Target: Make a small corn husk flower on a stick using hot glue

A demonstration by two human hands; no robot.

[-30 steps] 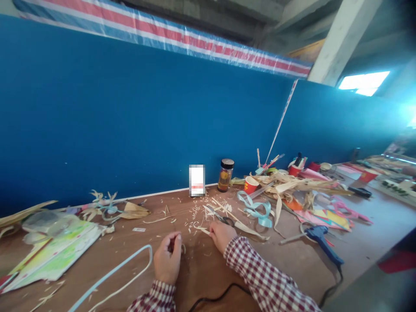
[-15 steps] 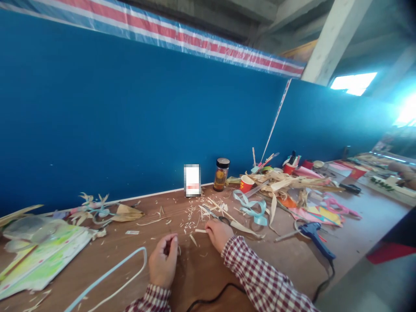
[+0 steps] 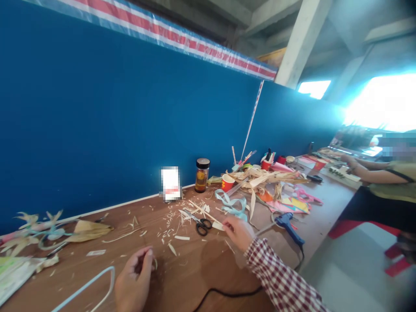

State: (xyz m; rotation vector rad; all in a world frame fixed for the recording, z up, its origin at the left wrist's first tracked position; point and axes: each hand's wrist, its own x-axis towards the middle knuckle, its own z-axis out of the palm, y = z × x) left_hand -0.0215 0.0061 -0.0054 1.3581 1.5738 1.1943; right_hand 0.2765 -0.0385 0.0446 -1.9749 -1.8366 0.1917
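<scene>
My left hand (image 3: 134, 277) is at the lower left, just above the table, thumb and fingers curled together. A thin pale curl shows beside its thumb, too small to name. My right hand (image 3: 238, 234) lies on the table right of the scissors, fingers bent and closed over a corn husk strip (image 3: 218, 225). Most of that strip is hidden under the hand. The black-handled scissors (image 3: 203, 227) rest partly open among pale husk scraps (image 3: 169, 229). Right of my right hand lies a blue glue gun (image 3: 289, 227). Light-blue ribbon (image 3: 235, 206) curls behind the hand.
A dark-lidded jar (image 3: 202, 175) and a bright white card (image 3: 170, 184) stand by the blue partition (image 3: 130, 121). A red paper cup (image 3: 228, 182) is beside piled corn husks (image 3: 269, 177). A black cord (image 3: 227, 294) crosses in front. A co-worker's arm (image 3: 373, 173) shows at far right.
My right hand has moved right, from left of the scissors' handles onto the husk strip, uncovering the handles. The view has turned right, bringing a co-worker into sight. My left hand stays curled.
</scene>
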